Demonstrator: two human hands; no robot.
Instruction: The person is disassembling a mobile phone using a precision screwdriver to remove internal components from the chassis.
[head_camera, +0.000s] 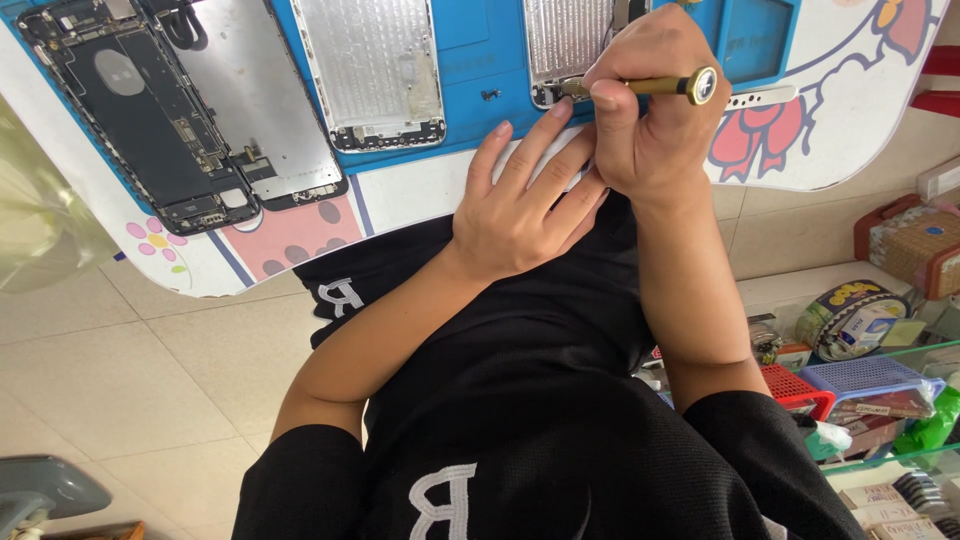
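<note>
Right hand (655, 110) has its grip clenched on a gold screwdriver (655, 86), tip at 9 o'clock touching the bottom edge of a silver phone shell (565, 40) on the blue mat (470, 90). Left hand (525, 205), fingers spread and released, rests at 7 o'clock on the bench (850, 120) edge

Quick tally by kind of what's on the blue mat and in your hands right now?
Opened phone body with its parts showing: 1
Silver back housings: 2
Brass-handled screwdriver, in the right hand: 1
Total: 4
</note>
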